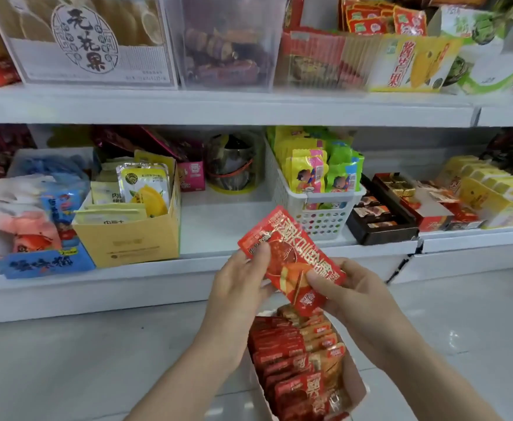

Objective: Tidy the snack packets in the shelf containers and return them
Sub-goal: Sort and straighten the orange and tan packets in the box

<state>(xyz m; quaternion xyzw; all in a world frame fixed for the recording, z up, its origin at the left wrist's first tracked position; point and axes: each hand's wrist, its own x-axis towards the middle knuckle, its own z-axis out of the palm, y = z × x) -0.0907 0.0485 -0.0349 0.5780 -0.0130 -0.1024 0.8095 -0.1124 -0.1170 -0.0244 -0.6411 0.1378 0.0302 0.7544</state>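
I'm pinching a red packet (291, 259) in my left hand (240, 287) and right hand (349, 293) above the container (357, 387), half sorted and not yet reshelved.

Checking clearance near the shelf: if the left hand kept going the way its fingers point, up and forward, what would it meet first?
Probably the white basket on the lower shelf, past the red packet the left hand pinches; depth is unclear.

Both forearms reach forward, hands close together at centre. Left hand (240, 279) pinches the red packet (291, 259) at its left edge, thumb on top. Right hand (351, 294) pinches the near right end.
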